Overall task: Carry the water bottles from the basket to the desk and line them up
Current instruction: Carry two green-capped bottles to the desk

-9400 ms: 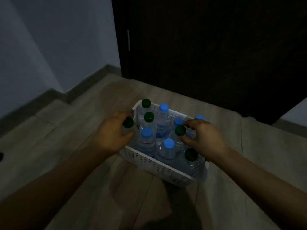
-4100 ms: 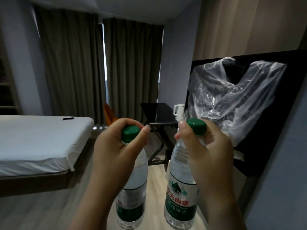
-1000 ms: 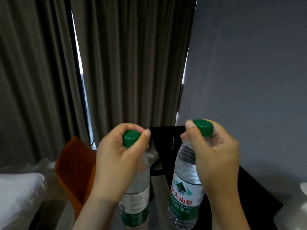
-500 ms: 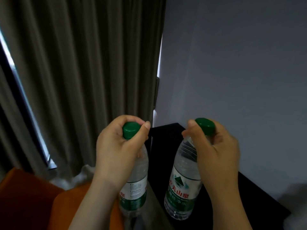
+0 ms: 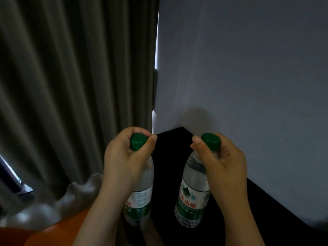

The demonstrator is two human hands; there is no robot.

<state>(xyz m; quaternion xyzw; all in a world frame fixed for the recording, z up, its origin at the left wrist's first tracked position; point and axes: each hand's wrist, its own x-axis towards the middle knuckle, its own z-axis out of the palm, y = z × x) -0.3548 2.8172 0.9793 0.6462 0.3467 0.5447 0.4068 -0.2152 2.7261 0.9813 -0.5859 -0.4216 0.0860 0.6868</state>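
Note:
I hold two clear water bottles with green caps and green labels, one in each hand, both upright. My left hand grips the neck of the left bottle, which hangs over the left edge of the black desk. My right hand grips the neck of the right bottle over the desk top; whether its base touches the desk I cannot tell. The basket is out of view.
The desk stands in a corner against a grey wall on the right. Dark curtains hang on the left and bunch at the floor. An orange chair sits at the lower left beside the desk.
The view has swung right and closer to the desk corner. Both bottles have come further over the black desk and slightly lower, still held by their necks.

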